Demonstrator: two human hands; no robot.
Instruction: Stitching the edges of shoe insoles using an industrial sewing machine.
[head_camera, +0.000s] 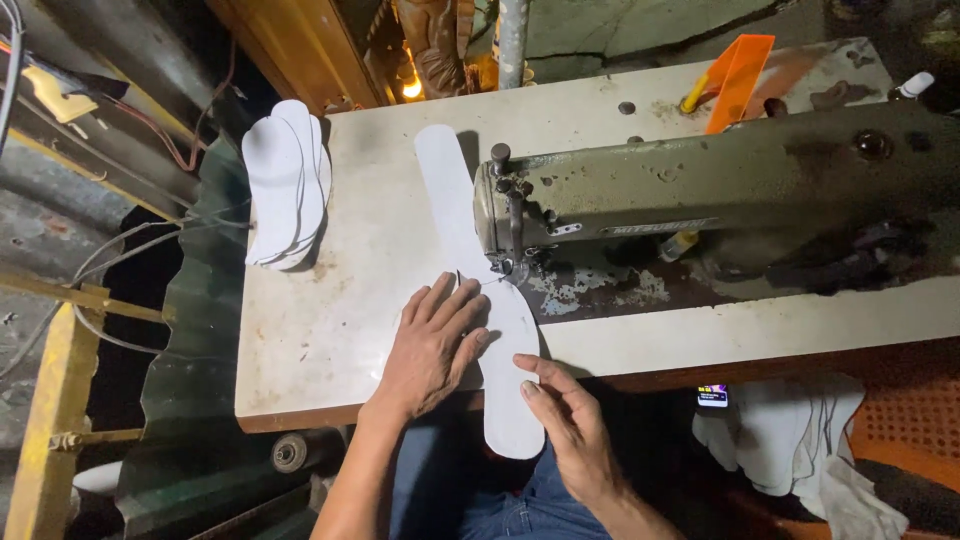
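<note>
My left hand (432, 345) lies flat, fingers spread, on a white insole-shaped piece (512, 400) under the needle of an old green sewing machine (700, 200). My right hand (570, 425) pinches the near edge of that piece, which hangs over the table's front edge. A second white piece (445, 190) runs from the needle toward the back of the table, chained to the first.
A stack of white insole pieces (285, 185) lies at the table's (330, 330) left edge. An orange plastic piece (738, 80) stands behind the machine. White cloth (790, 440) hangs at the lower right, by a small lit screen (712, 396). Cables and metal framing fill the left.
</note>
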